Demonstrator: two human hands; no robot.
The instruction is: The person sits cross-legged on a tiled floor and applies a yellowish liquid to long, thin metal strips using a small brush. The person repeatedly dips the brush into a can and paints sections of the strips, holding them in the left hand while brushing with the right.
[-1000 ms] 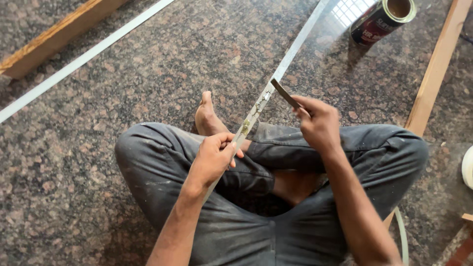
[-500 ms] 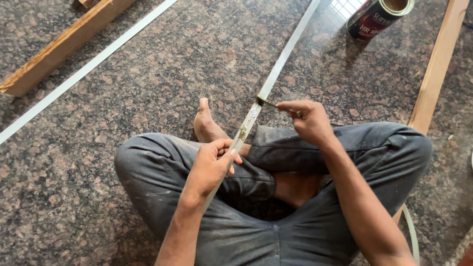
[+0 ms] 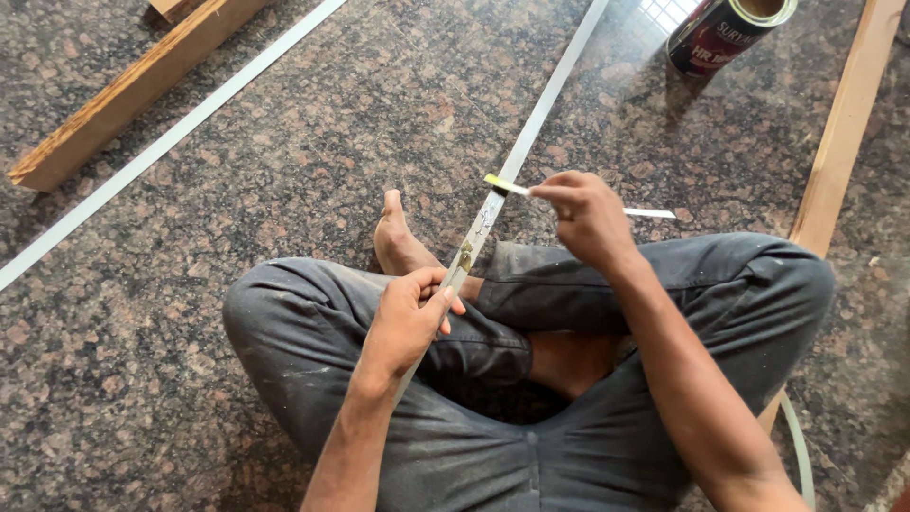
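Polished speckled granite floor (image 3: 284, 171); dark red cylindrical can (image 3: 725, 33) top right. Left hand (image 3: 408, 318) clamps thin white strip (image 3: 531, 133) over the lap. Right hand (image 3: 588, 218), apart, pinches yellow-tipped flat blade (image 3: 507, 185) against strip.

Both hands, left (image 3: 409, 318) and right (image 3: 588, 216), are closed, forearms extended over crossed legs.

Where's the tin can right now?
In the head view the tin can lies tilted on the granite floor at the top right, between the long white strip and the wooden batten.
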